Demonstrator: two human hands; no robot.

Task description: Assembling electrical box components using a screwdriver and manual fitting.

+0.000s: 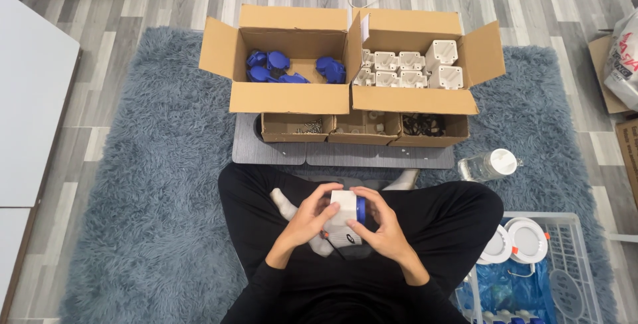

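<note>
I sit cross-legged on a rug. My left hand [307, 219] and my right hand [384, 227] together grip a small white box-shaped plastic part [343, 206] with a blue cap [361, 209] on its right side, held over my lap. A dark cord or tool tip shows just below the hands. Ahead of me stands an open cardboard box of blue caps [279, 68] and, to its right, an open cardboard box of white housings [412, 68].
Three small cardboard trays [362, 126] with screws and dark small parts rest on a grey board [345, 154]. A clear plastic bottle [488, 164] lies to the right. A white wire basket [565, 257] holding round white lamps is at lower right. A white table edge is on the left.
</note>
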